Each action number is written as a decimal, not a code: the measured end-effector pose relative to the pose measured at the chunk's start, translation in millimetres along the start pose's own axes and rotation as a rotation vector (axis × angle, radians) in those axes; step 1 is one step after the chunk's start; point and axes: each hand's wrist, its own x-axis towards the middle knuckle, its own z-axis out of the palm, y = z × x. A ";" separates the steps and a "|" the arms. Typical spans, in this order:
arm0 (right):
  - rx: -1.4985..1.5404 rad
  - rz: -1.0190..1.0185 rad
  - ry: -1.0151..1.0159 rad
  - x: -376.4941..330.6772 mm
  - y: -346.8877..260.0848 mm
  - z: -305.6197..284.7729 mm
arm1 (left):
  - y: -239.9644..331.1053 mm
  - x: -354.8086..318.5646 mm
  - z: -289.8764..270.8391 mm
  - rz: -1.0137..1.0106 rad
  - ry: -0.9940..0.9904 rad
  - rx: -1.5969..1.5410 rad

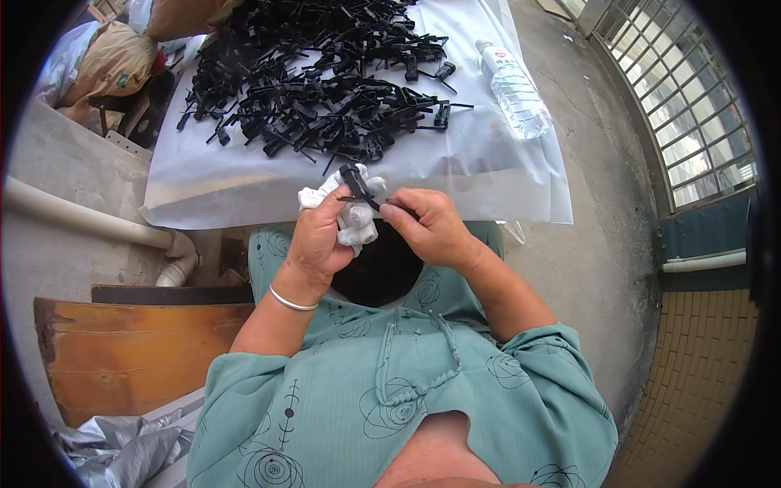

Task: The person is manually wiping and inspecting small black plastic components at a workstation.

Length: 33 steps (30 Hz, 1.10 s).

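Note:
Just beyond the near edge of the sheet-covered table, my left hand [313, 236] is closed on a small black plastic part [355, 180]. White wrapping [358, 220] covers several of its fingers. My right hand [431, 224] pinches a slim dark tool [404, 207], its tip meeting the lower end of the black part. Most of that tool is hidden by my fingers, so its exact kind does not show. Below both hands, a black round opening [378, 272], like a bucket or bowl, sits between my knees. A large heap of similar black parts [325, 98] lies on the table.
White plastic sheeting [488, 183] covers the table. On its right side lies a clear water bottle [512, 89]. Stuffed sacks [114, 65] stand at the far left, above a pale pipe [89, 213]. A brown wooden board [138, 354] is at lower left, and a barred window [683, 98] at right.

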 end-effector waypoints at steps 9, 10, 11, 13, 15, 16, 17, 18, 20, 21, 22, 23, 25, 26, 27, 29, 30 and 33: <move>-0.169 -0.265 0.127 7.8 -2.2 3.8 | 8.7 -17.2 26.8 0.284 0.050 0.157; -0.151 -0.277 0.190 7.6 -5.3 5.3 | 7.0 -17.4 25.0 0.360 0.022 0.316; -0.151 -0.276 0.189 7.3 -11.0 4.9 | 6.8 -18.4 29.5 0.393 0.036 0.365; -0.104 -0.304 0.154 8.0 -26.5 1.8 | 4.2 -15.7 23.6 0.444 0.048 0.547; -0.130 -0.366 0.189 11.8 -23.3 5.9 | 0.3 -12.8 19.7 0.546 0.025 0.800; -0.154 -0.435 0.222 14.2 -21.0 6.5 | 2.0 -13.9 20.9 0.545 0.023 0.801; -0.107 -0.244 0.214 11.7 -21.3 6.4 | 5.5 -17.3 22.9 0.456 -0.004 0.817; -0.107 -0.244 0.214 12.8 -22.7 4.2 | 8.6 -19.4 25.0 0.367 -0.030 0.831; 0.120 0.087 0.157 14.8 -28.3 1.6 | 11.0 -22.3 25.2 0.315 -0.050 0.785; 0.341 0.250 0.090 16.2 -25.4 3.5 | 12.0 -23.3 24.2 0.317 -0.119 0.783; 0.341 0.252 0.089 17.3 -23.0 3.3 | 12.0 -23.5 23.5 0.318 -0.190 0.780; 0.396 0.274 0.048 18.3 -21.0 2.7 | 11.0 -24.1 23.1 0.344 -0.187 0.778; 0.451 0.298 0.005 17.4 -19.1 2.5 | 9.8 -27.7 31.1 0.351 -0.116 0.831; 0.401 0.184 0.020 16.1 -18.8 2.9 | 9.8 -28.6 33.6 0.359 -0.046 0.886; 0.351 0.070 0.034 14.8 -18.3 3.2 | 10.1 -27.5 32.0 0.358 -0.045 0.884; 0.205 0.013 0.010 12.9 -16.3 2.5 | 11.0 -24.6 29.0 0.398 0.020 0.905; 0.061 -0.043 -0.013 12.3 -15.1 2.5 | 10.9 -25.0 28.8 0.399 0.020 0.905; 0.007 -0.073 -0.045 13.5 -11.5 3.5 | 11.0 -26.1 28.6 0.371 0.052 1.018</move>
